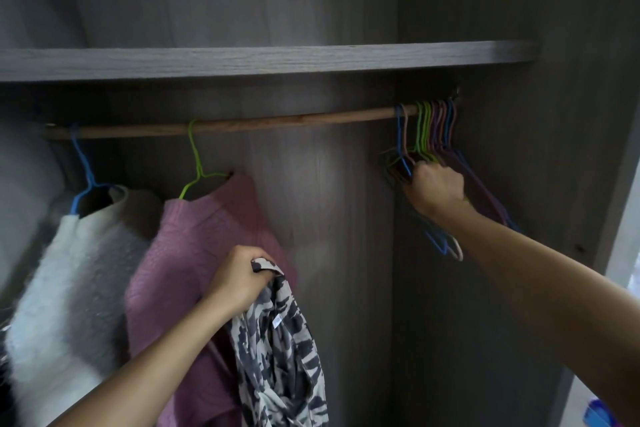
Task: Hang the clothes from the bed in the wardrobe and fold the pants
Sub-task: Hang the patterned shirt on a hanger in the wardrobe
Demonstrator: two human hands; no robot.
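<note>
The patterned garment (277, 340) is hanging limp, seemingly soft and light, its bunched top edge being held by the fingers of the left hand (239, 279). The right hand (437, 185) fingers are gripping the empty hangers (429, 128).

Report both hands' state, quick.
Left hand: closed, gripping the grey-and-white patterned fabric garment.
Right hand: closed around the bunch of coloured wire hangers on the wooden rail.
</note>
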